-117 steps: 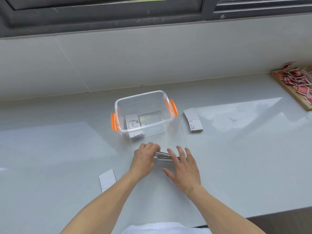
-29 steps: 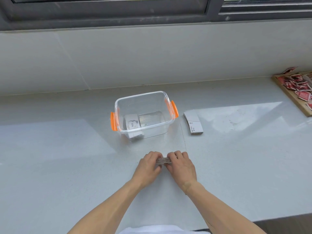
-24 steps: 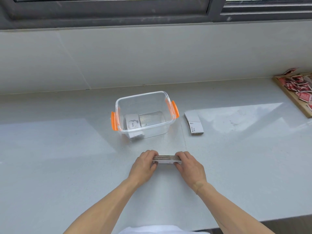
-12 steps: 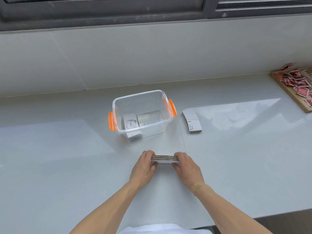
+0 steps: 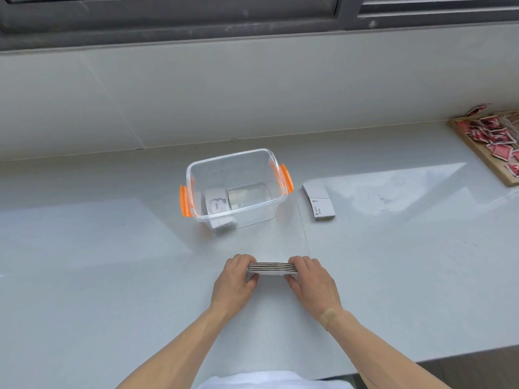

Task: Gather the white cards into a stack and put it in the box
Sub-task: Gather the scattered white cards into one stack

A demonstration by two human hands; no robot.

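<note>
A squared stack of white cards [image 5: 271, 268] stands on its long edge on the grey counter, near the front. My left hand [image 5: 234, 282] grips its left end and my right hand [image 5: 310, 282] grips its right end. Behind the stack stands a clear plastic box [image 5: 276, 204] with orange latches, open at the top. A white card pile [image 5: 215, 204] lies inside the box at its left. Another small fanned pile of white cards [image 5: 320, 202] lies flat on the counter just right of the box.
A wooden board [image 5: 497, 164] with several red packets lies at the far right. A tiled wall and a dark window frame run along the back. The counter's front edge is close to my body.
Earlier my hands were pushing loose cards together flat on the counter. Now the cards are a squared stack held at both ends; a lone card at lower left is gone.
</note>
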